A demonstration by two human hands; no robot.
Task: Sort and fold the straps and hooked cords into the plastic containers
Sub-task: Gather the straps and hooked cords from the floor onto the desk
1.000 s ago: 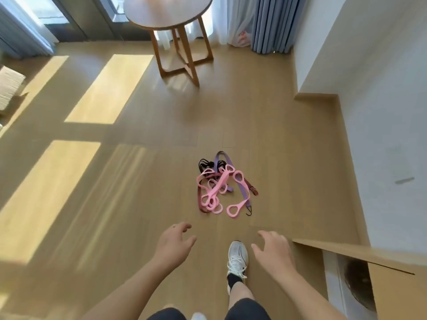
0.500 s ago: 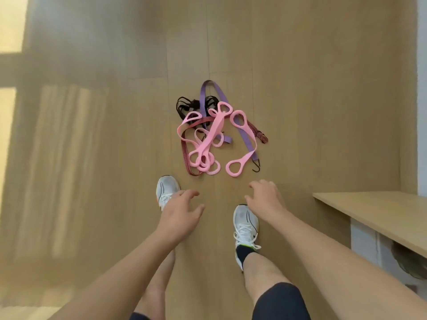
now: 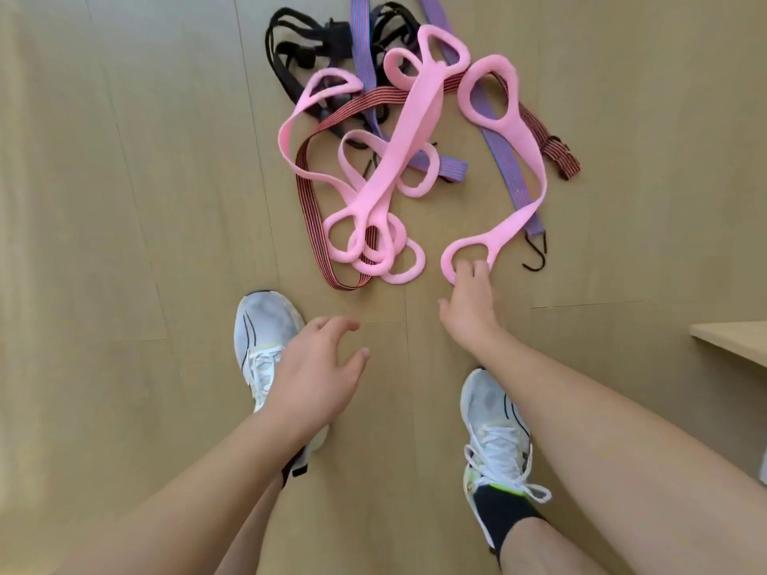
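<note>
A tangle of straps lies on the wooden floor ahead of my feet. On top are pink straps with looped ends point(image 3: 415, 118). A red-and-black striped cord point(image 3: 309, 217), a purple strap point(image 3: 504, 159) ending in a black hook point(image 3: 537, 255), and black cords point(image 3: 290, 47) lie under them. My right hand point(image 3: 469, 300) reaches forward, its fingertips touching the near loop of the rightmost pink strap point(image 3: 519, 134), thumb spread apart. My left hand point(image 3: 319, 375) hovers lower, fingers loosely curled, holding nothing. No plastic container is in view.
My white shoes point(image 3: 265, 325) point(image 3: 494, 417) stand just short of the pile. The corner of a light wooden shelf point(image 3: 734, 342) juts in at the right edge. Bare wooden floor point(image 3: 124, 201) spreads to the left.
The view has dropped closer to the pile. My right hand has moved forward onto the pink strap's near loop. My left hand has stayed behind, still holding nothing.
</note>
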